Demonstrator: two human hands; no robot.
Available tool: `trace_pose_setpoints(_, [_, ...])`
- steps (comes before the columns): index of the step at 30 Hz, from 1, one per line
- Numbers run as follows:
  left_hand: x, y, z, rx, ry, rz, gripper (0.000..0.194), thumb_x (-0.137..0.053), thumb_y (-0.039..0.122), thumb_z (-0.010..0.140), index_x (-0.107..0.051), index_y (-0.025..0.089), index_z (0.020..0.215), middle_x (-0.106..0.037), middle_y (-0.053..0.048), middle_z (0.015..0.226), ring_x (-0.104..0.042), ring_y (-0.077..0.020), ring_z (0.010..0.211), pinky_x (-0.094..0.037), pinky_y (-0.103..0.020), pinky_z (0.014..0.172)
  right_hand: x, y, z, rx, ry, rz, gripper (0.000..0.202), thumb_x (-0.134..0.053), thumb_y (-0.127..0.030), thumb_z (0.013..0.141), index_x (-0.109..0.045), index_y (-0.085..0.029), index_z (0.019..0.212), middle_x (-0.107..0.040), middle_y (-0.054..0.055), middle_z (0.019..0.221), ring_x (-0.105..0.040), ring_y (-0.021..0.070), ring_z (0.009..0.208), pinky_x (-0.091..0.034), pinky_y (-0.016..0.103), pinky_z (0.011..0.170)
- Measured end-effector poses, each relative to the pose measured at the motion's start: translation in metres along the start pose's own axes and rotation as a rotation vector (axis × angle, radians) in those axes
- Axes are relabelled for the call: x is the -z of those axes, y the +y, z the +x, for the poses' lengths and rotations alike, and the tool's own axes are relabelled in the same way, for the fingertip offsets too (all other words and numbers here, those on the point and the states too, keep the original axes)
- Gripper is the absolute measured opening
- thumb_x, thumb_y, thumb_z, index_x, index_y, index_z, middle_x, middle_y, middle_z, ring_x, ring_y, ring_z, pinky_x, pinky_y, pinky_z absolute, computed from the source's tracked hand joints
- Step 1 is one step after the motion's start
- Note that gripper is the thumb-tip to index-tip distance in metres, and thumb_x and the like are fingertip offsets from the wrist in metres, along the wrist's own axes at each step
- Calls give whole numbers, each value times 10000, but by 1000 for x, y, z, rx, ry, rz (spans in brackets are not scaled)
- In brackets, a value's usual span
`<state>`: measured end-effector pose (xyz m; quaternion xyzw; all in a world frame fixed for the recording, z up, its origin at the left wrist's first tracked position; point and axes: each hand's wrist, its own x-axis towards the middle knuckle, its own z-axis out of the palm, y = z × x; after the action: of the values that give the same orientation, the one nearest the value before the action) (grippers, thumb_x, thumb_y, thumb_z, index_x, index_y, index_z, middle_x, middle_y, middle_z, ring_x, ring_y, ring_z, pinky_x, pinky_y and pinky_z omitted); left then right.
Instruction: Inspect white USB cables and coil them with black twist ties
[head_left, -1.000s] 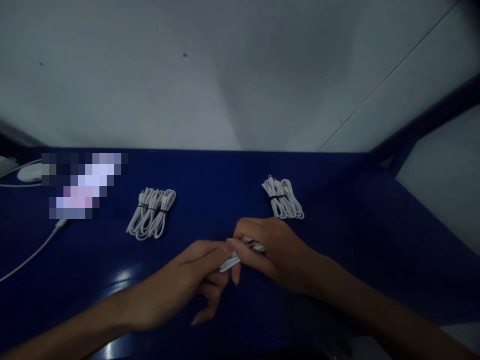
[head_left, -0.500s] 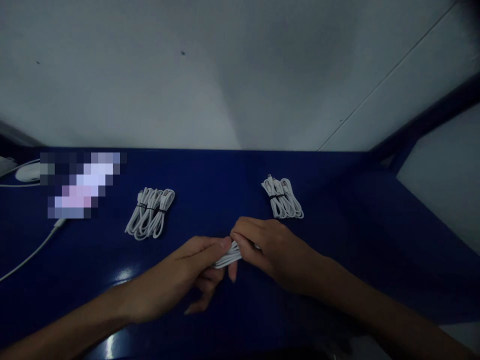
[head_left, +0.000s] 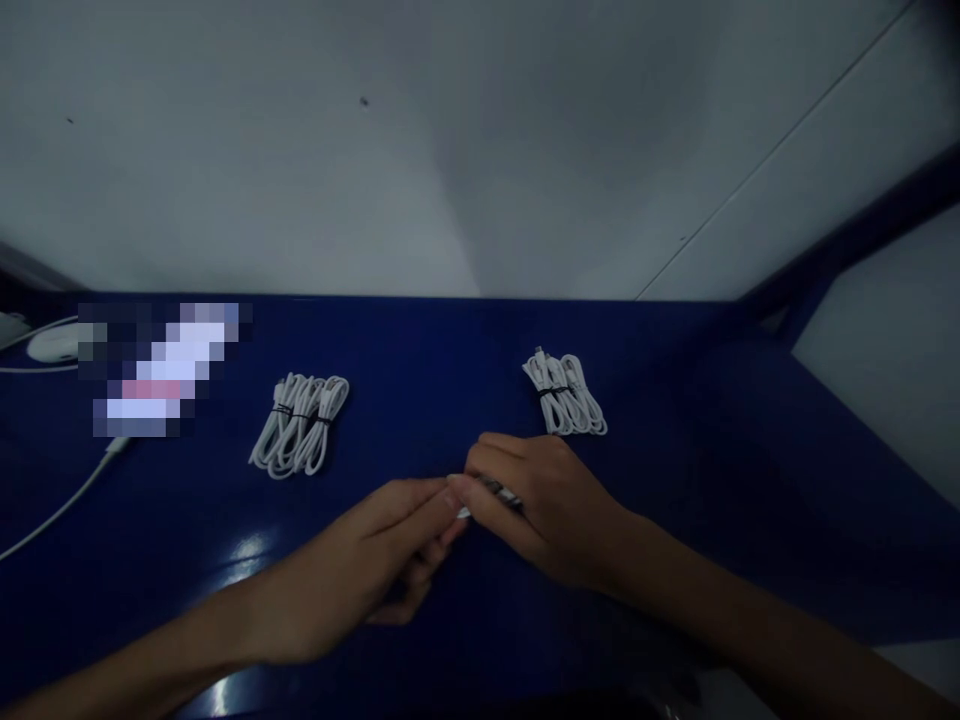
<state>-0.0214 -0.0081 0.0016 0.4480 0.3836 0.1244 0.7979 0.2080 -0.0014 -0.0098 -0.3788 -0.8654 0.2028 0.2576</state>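
Over the blue table [head_left: 420,360], your left hand [head_left: 397,545] and right hand [head_left: 540,500] meet, fingers closed around a white cable bundle [head_left: 501,490]. Bare surface separates the left cable group [head_left: 300,425] from the right cable group [head_left: 566,395], which lies just beyond your right knuckles; the wall [head_left: 420,200] borders the far edge.

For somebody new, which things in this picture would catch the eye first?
Probably the bright pixelated patch, left on the blue table. Then the left hand and right hand, meeting at lower centre around a mostly hidden white bundle. Beyond lie the left cable group and right cable group, both white.
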Motion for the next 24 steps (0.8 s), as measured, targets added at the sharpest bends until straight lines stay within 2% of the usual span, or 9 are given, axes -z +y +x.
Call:
trace_pose_setpoints(5, [-4,7,-3,11,53,108,506,-536,659,1109,-601,202,903,-496,40,755,-420,-126,620,-382,-260,554,-3,1,2,102,75,-77,451,-442,-209,1159,-593,-154,738,-524,-48,646,-419,75,508,-313,239,489])
trace_pose_setpoints(7, [-5,11,-1,-12,-5,61,502,-537,651,1113,-622,201,909,-464,54,713,-392,-121,584,-384,-258,540,-4,1,3,143,131,-108,458,-442,-174,1141,-569,-161,701,-494,-57,618,-382,67,485,-289,228,461])
trace_pose_setpoints(10, [-4,15,0,15,-152,-43,489,-538,591,1133,-735,173,974,-375,74,677,-347,-113,546,-375,-252,523,-5,-2,3,186,232,-142,447,-475,-136,1092,-530,-174,650,-460,-65,581,-358,62,471,-266,221,439])
trace_pose_setpoints(13, [-1,16,-1,90,-209,-136,568,-491,605,1143,-824,150,1070,-345,66,709,-341,-112,554,-391,-254,528,-7,-4,3,222,319,-182,449,-495,-115,1058,-491,-191,615,-434,-69,547,-346,66,462,-249,234,427])
trace_pose_setpoints(15, [1,16,0,135,-249,-194,615,-469,634,1141,-830,141,1066,-363,54,715,-330,-120,569,-379,-255,523,-7,-5,2,250,354,-201,449,-507,-113,1056,-486,-198,615,-445,-68,545,-355,70,461,-258,242,428])
trace_pose_setpoints(17, [3,16,1,175,-311,-243,589,-492,620,1139,-779,139,958,-399,36,716,-319,-129,592,-342,-258,525,-7,-4,2,286,381,-213,429,-520,-119,1060,-511,-202,639,-477,-63,564,-376,76,466,-277,248,431])
trace_pose_setpoints(19, [4,17,2,206,-355,-281,518,-551,592,1128,-648,168,847,-393,37,713,-297,-129,601,-288,-264,523,-8,-1,1,332,416,-223,386,-537,-138,1068,-561,-204,688,-525,-52,601,-416,83,483,-312,250,440])
trace_pose_setpoints(21, [3,17,2,195,-356,-294,480,-622,573,1103,-527,203,812,-356,56,708,-256,-118,584,-254,-258,504,-9,2,1,374,472,-232,340,-563,-160,1073,-600,-205,738,-556,-49,629,-447,85,496,-343,246,444])
trace_pose_setpoints(24, [0,16,2,113,-320,-242,484,-594,584,1111,-465,230,807,-324,79,680,-228,-99,514,-282,-234,442,-10,8,-1,385,518,-248,272,-631,-173,1064,-635,-208,795,-592,-56,656,-486,77,519,-401,224,468])
